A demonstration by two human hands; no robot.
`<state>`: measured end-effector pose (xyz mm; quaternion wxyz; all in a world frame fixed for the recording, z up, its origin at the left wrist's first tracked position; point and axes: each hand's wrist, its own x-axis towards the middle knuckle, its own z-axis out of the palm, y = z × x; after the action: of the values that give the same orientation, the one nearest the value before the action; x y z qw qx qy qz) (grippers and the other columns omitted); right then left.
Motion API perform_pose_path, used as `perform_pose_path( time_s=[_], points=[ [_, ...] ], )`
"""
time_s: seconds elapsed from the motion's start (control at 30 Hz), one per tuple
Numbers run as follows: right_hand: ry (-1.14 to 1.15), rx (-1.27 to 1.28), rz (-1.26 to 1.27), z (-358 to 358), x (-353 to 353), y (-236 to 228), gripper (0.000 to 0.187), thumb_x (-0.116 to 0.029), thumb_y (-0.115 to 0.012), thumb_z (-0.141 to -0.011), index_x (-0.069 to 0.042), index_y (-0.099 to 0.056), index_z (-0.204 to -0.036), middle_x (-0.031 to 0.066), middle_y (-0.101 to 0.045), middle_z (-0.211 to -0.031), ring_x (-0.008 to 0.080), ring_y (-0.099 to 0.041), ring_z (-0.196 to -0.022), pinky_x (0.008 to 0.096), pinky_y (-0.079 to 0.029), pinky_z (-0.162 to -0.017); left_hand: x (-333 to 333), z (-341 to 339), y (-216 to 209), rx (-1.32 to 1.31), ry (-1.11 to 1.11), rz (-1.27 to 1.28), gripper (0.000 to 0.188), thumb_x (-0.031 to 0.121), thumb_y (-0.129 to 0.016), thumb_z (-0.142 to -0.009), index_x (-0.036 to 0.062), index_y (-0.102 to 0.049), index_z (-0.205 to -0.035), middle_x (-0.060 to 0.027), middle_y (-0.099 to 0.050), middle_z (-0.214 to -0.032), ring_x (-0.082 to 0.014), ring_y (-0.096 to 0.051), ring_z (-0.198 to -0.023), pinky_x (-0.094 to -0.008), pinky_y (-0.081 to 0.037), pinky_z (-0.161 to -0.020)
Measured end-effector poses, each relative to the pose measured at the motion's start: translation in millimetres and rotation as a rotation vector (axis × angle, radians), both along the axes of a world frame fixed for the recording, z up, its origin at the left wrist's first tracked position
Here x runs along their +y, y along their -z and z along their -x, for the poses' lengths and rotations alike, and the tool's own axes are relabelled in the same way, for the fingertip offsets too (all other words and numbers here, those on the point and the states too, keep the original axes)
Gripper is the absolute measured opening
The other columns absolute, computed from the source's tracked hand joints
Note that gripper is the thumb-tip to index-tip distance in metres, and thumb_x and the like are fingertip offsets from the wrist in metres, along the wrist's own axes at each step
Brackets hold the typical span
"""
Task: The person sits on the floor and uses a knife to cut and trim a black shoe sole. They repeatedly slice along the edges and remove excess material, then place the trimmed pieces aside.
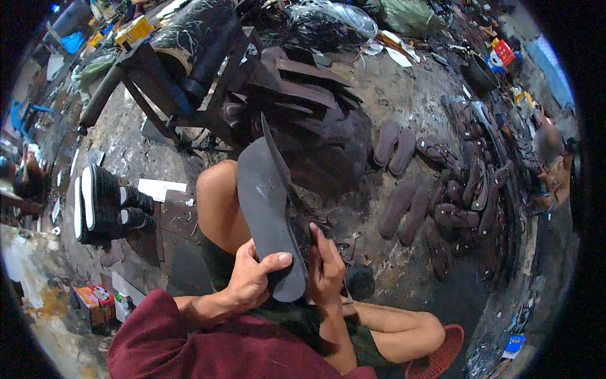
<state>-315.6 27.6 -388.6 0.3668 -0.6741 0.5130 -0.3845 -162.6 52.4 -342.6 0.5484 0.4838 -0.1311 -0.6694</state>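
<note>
Sole (265, 189), grey, flat, held tilted over the person's lap, broad end up, beside the left knee (218, 192). Left hand (251, 275) grasps the narrow end, thumb pressed on the face. Right hand (325, 271) is at the right edge, fingers curled, one pointing up; can't tell whether it pinches anything. Dark strip (276, 155) runs along that edge, pointed tip up past the broad end; join to the sole unclear.

Progress: outline looks shaped, no strap visible, so probably part-made. Strap fitting likely left, judging by strapped sandals (456, 216) at right. Brown soles (396, 211) lie near them in pairs, seemingly strapless.

Edges/room: left knee crowds the sole's left side; sheet pile (303, 85) blocks forward. Right knee (432, 335) bounds lower right. Bare floor (382, 104) shows right of the pile; more between left knee and black stack (104, 196), broken by white paper (161, 189).
</note>
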Motion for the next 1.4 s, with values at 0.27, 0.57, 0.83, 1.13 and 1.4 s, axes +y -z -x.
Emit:
perform_pose_path(
  time_s=[0.27,0.57,0.83,1.13,1.4],
  points=[
    [0.072,-0.215,-0.012,-32,-78,-19,0.040,-0.025,-0.046,-0.102,-0.012,-0.050,-0.139,0.0071,-0.060,-0.085,0.0143,-0.055,-0.063,0.0296,-0.044,-0.054,17,-7,2,0.340,0.138,0.111,0.052,0.025,-0.077,-0.079,-0.0022,-0.052,-0.116,-0.0097,-0.061,-0.086,-0.0207,-0.063,-0.076,-0.0349,-0.058,-0.076],
    [-0.046,-1.136,-0.550,-10,-87,3,0.054,-0.015,-0.073,-0.085,-0.004,-0.050,-0.133,0.0073,-0.067,-0.107,0.0166,-0.066,-0.086,0.0283,-0.054,-0.078,1,12,60,1.811,0.688,0.415,0.089,0.062,-0.054,-0.089,0.0136,-0.015,-0.154,-0.0108,-0.057,-0.088,-0.0209,-0.057,-0.061,-0.0342,-0.054,-0.055],
    [0.197,-0.680,-0.289,36,-96,-43,0.053,-0.010,-0.082,-0.075,-0.001,-0.060,-0.123,0.0086,-0.068,-0.107,0.0163,-0.064,-0.095,0.0299,-0.051,-0.087,-25,7,34,-0.038,0.358,0.160,0.047,0.030,-0.059,-0.097,0.0006,-0.053,-0.134,-0.0113,-0.064,-0.119,-0.0173,-0.063,-0.103,-0.0290,-0.053,-0.088],
    [0.331,-0.765,-0.461,55,-42,-6,0.046,-0.016,-0.074,-0.084,0.004,-0.060,-0.123,0.0063,-0.068,-0.095,0.0110,-0.063,-0.082,0.0257,-0.050,-0.078,-61,25,40,-0.133,0.084,0.058,0.030,0.015,-0.067,-0.091,0.0004,-0.065,-0.118,0.0010,-0.066,-0.089,-0.0032,-0.053,-0.069,-0.0193,-0.045,-0.059],
    [0.651,-0.490,-0.447,100,-92,66,0.036,-0.010,-0.076,-0.079,0.004,-0.066,-0.111,0.0024,-0.063,-0.075,0.0104,-0.052,-0.051,0.0274,-0.042,-0.046,-69,9,26,-0.284,0.028,0.413,0.044,0.009,-0.055,-0.096,-0.0049,-0.047,-0.137,-0.0206,-0.057,-0.130,-0.0268,-0.055,-0.122,-0.0376,-0.042,-0.105]
  ],
)
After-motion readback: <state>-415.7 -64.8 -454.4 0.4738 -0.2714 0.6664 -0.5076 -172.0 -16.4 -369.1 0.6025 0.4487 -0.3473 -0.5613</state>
